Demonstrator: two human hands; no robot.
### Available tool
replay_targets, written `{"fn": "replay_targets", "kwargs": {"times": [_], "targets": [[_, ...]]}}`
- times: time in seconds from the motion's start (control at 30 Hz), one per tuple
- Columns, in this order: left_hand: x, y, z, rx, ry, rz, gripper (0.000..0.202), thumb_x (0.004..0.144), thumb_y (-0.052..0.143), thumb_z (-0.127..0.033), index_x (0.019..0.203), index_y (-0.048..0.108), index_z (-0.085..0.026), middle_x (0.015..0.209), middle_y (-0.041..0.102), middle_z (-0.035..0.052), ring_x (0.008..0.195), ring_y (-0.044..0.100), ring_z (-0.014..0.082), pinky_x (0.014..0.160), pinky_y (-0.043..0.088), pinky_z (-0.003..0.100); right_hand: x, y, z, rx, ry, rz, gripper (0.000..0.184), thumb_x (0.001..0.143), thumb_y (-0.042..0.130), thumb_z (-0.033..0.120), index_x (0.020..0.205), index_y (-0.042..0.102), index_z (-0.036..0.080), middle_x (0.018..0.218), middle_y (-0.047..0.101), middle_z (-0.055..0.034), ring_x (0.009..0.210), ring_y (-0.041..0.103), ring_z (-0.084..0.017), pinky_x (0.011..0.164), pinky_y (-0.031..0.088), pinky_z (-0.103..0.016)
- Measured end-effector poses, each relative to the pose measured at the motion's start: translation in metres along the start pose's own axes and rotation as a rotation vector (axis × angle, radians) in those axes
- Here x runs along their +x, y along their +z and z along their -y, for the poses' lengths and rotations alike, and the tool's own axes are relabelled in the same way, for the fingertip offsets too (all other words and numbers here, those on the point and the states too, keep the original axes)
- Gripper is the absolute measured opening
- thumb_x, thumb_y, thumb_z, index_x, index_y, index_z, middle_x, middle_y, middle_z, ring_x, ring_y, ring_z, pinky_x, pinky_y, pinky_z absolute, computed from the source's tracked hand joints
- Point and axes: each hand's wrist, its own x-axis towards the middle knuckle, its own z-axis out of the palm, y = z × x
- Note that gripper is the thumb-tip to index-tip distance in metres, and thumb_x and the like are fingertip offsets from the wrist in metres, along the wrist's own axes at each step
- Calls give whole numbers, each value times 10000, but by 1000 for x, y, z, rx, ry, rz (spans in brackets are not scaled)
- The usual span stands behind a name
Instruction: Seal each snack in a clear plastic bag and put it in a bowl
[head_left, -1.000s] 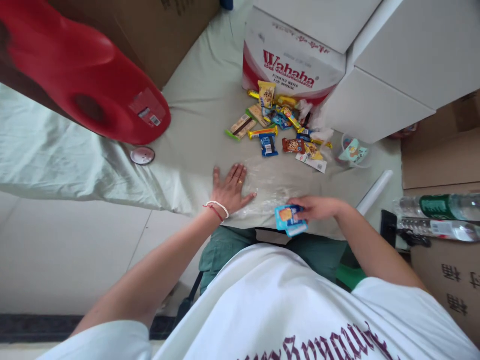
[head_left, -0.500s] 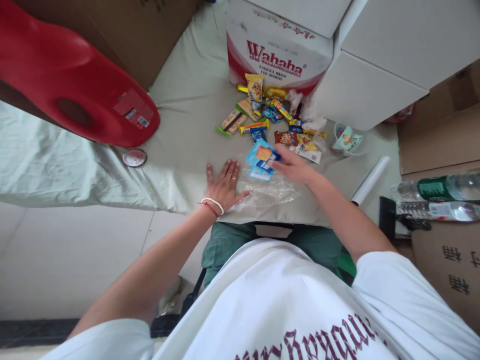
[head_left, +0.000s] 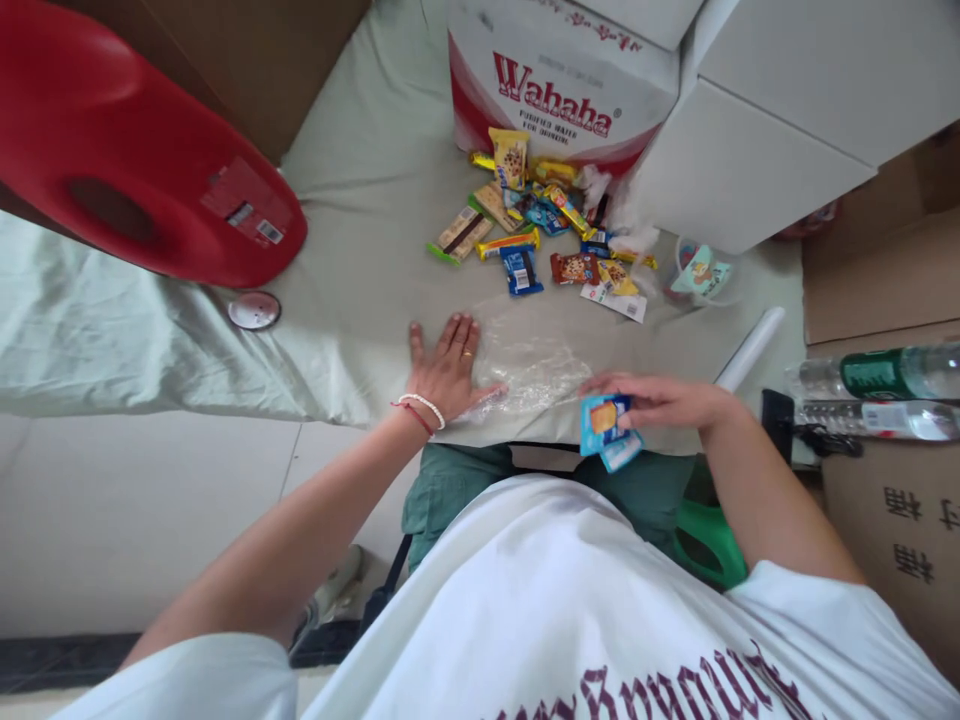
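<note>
My left hand [head_left: 444, 372] lies flat with fingers spread on the pale cloth, its thumb at the edge of a clear plastic bag [head_left: 536, 375]. My right hand [head_left: 652, 398] pinches a light-blue snack packet [head_left: 606, 425] with a biscuit picture, near the table's front edge above my lap. A second blue flap or packet shows below it; I cannot tell whether they are one piece. Beyond the bag lies a pile of wrapped snacks, among them a dark-blue packet [head_left: 520, 270], a brown packet [head_left: 574, 268] and a green-ended bar [head_left: 460, 234].
Behind the snacks stands a Wahaha carton [head_left: 555, 100] beside white boxes [head_left: 780, 150]. A red jug [head_left: 187, 200] and a round tin [head_left: 254, 311] are at left. A plastic cup [head_left: 701, 273], a white roll [head_left: 754, 345] and plastic bottles [head_left: 877, 375] sit at right.
My right hand has drawn the light-blue packet toward me and to the right, off the plastic bag to the front edge. My left hand has stayed in place.
</note>
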Motion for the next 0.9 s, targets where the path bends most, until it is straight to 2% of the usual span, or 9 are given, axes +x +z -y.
{"fn": "replay_targets", "kwargs": {"times": [0.1, 0.2, 0.27, 0.37, 0.57, 0.63, 0.73, 0.8, 0.9], "targets": [[1, -1, -1, 9, -14, 14, 1045, 963, 450, -742, 1706, 102, -94, 1755, 168, 237, 1650, 111, 417, 1245, -132, 749, 44, -23, -5, -166, -97, -100, 354, 912, 697, 523, 1101, 746, 228, 1509, 586, -114, 1352, 574, -275, 1052, 509, -402], [1, -1, -2, 13, -27, 18, 1027, 972, 423, -738, 1707, 94, -101, 1756, 174, 233, 1651, 111, 410, 1249, -120, 747, 77, -37, -18, -275, -82, -143, 236, 834, 758, 421, 982, 744, 237, 1156, 749, -67, 1044, 695, -244, 913, 561, -365], [1, -1, -2, 14, -26, 11, 1015, 980, 400, -736, 1707, 88, -99, 1757, 172, 229, 1651, 125, 394, 1250, -131, 737, 79, -32, -22, -295, -35, -111, 201, 849, 722, 369, 999, 726, 234, 942, 748, -27, 833, 675, -210, 798, 563, -330], [1, 0, -2, 15, -26, 6, 1015, 981, 385, -738, 1707, 77, -99, 1760, 163, 220, 1652, 131, 381, 1250, -155, 721, 47, -5, -17, -295, -20, -98, 212, 934, 616, 347, 1084, 702, 223, 986, 734, -49, 850, 658, -207, 800, 548, -326], [0, -1, -3, 3, -44, 12, 966, 1002, 360, -703, 1710, 59, -119, 1768, 149, 204, 1657, 111, 373, 1257, -153, 707, -67, 64, -19, -117, 127, 56, 262, 1031, 556, 412, 1158, 726, 258, 1089, 733, -75, 952, 692, -223, 866, 546, -344], [0, -2, -4, 1, -43, 10, 936, 1014, 339, -688, 1710, 74, -121, 1767, 160, 202, 1656, 123, 364, 1257, -149, 707, -100, 73, -29, -81, 228, -93, 296, 1013, 593, 467, 1167, 738, 260, 1100, 729, -95, 975, 691, -249, 887, 553, -383], [1, -3, -4, 4, -30, 2, 897, 1026, 304, -673, 1707, 119, -118, 1761, 182, 206, 1654, 146, 346, 1261, -132, 706, -119, 72, -36, 36, 279, -568, 349, 943, 697, 529, 1179, 731, 274, 1119, 719, -110, 1018, 674, -280, 916, 556, -438], [1, -2, -4, 8, -26, -6, 890, 1027, 295, -672, 1704, 140, -117, 1759, 194, 207, 1652, 157, 343, 1267, -106, 706, -100, 68, -32, 196, 224, -818, 386, 869, 784, 542, 1152, 725, 287, 1111, 725, -87, 1013, 670, -274, 917, 557, -436], [1, -1, -3, 19, -31, -23, 883, 1024, 298, -667, 1704, 156, -121, 1757, 209, 204, 1648, 172, 355, 1277, -64, 706, -31, 60, -23, 449, 117, -941, 458, 752, 875, 548, 1073, 729, 256, 1023, 728, -41, 902, 656, -218, 815, 545, -358]]}}
